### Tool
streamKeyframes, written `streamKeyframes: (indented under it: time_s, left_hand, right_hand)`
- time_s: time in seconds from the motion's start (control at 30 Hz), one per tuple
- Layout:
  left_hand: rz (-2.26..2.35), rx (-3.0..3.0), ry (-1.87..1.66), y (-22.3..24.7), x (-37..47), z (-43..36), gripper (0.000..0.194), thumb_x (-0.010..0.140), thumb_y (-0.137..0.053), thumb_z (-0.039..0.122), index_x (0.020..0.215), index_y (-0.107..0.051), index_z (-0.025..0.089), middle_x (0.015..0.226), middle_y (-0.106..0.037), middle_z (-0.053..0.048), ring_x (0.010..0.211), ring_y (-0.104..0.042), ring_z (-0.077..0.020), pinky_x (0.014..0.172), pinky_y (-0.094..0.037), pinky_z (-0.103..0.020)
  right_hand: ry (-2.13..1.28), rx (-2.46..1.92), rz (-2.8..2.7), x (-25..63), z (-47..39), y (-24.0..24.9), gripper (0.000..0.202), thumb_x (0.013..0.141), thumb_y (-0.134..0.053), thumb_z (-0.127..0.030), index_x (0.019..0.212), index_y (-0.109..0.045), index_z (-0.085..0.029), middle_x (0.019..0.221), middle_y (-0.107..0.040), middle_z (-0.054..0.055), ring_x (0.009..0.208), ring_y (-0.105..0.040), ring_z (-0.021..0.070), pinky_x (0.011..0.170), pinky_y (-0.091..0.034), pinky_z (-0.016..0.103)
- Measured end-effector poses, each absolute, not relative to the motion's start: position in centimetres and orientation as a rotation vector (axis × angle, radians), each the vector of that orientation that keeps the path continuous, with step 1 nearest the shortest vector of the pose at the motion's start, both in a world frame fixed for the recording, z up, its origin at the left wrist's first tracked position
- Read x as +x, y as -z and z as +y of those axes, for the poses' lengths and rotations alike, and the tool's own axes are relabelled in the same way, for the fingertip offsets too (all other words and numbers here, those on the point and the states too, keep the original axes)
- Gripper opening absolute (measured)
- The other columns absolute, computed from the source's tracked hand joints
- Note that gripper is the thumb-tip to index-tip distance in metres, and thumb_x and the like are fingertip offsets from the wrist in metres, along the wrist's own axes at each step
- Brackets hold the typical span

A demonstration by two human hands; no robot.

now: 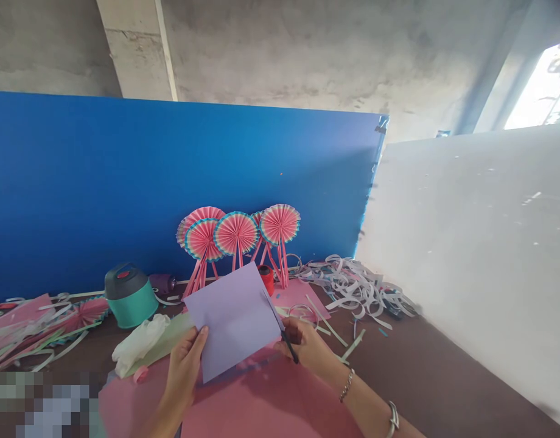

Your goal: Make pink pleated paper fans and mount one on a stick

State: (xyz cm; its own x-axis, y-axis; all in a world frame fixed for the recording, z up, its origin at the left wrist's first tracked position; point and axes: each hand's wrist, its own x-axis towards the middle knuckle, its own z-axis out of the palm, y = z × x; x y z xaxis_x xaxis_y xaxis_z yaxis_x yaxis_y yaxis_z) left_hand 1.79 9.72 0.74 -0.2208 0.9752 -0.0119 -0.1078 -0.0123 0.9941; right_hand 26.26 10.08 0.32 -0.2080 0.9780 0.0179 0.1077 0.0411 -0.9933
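My left hand (187, 359) pinches the left edge of a lilac sheet of paper (237, 319), thumb on top. The sheet is held up at a tilt above the table. At its right edge, my right hand (306, 345) grips a pair of scissors (289, 345) with dark handles. The blades lie along that edge of the paper, pointing away from me; how far they are apart I cannot tell. Beneath both hands lie large pink sheets (271, 401).
Pleated pink paper fans (237, 234) stand against the blue partition (101, 182). Curled paper strips (353, 286) are heaped at the back right. To the left are a teal container (133, 304), a crumpled white plastic bag (140, 344) and more scraps (38, 331). A white wall (481, 243) bounds the right.
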Motion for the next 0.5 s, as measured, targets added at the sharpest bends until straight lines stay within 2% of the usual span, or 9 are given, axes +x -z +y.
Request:
streamKeyframes:
  time_s: [0.13,0.3,0.4,0.5]
  left_hand:
    - [1.261,0.991,-1.373,-0.8,2.0,9.5,0.043,0.06,-0.071,0.06,0.068,-0.064,0.018,0.051,-0.058,0.001,0.049,-0.054,-0.0185,0.045,-0.04,-0.026]
    - [1.238,0.955,-1.355,-0.7,2.0,9.6,0.041,0.06,-0.072,0.058,0.061,-0.059,0.02,0.049,-0.056,0.003,0.047,-0.052,-0.0169,0.044,-0.039,-0.025]
    - [1.211,0.949,-1.384,-0.7,2.0,9.6,0.04,0.061,-0.073,0.056,0.057,-0.056,0.02,0.049,-0.055,0.004,0.045,-0.051,-0.0154,0.043,-0.039,-0.025]
    - [1.208,0.957,-1.391,-0.7,2.0,9.5,0.039,0.06,-0.073,0.056,0.06,-0.06,0.019,0.049,-0.056,0.003,0.048,-0.054,-0.0173,0.044,-0.04,-0.025]
  right_hand:
    - [-1.308,-1.169,-1.443,26.0,9.9,-0.9,0.035,0.058,-0.078,-0.038,0.075,-0.054,-0.019,0.061,-0.051,-0.004,0.055,-0.047,0.0105,0.049,-0.037,0.022]
    - [-1.321,-1.166,-1.427,25.8,9.6,-1.6,0.036,0.057,-0.079,-0.037,0.074,-0.053,-0.019,0.062,-0.053,-0.004,0.054,-0.048,0.0107,0.048,-0.038,0.022]
    - [-1.327,-1.179,-1.426,25.8,9.5,-1.7,0.034,0.058,-0.078,-0.036,0.073,-0.053,-0.019,0.059,-0.051,-0.005,0.051,-0.046,0.0102,0.047,-0.039,0.023]
    - [-1.313,-1.191,-1.43,25.9,9.5,-1.6,0.033,0.058,-0.078,-0.035,0.074,-0.053,-0.02,0.058,-0.049,-0.006,0.05,-0.045,0.0104,0.047,-0.04,0.024]
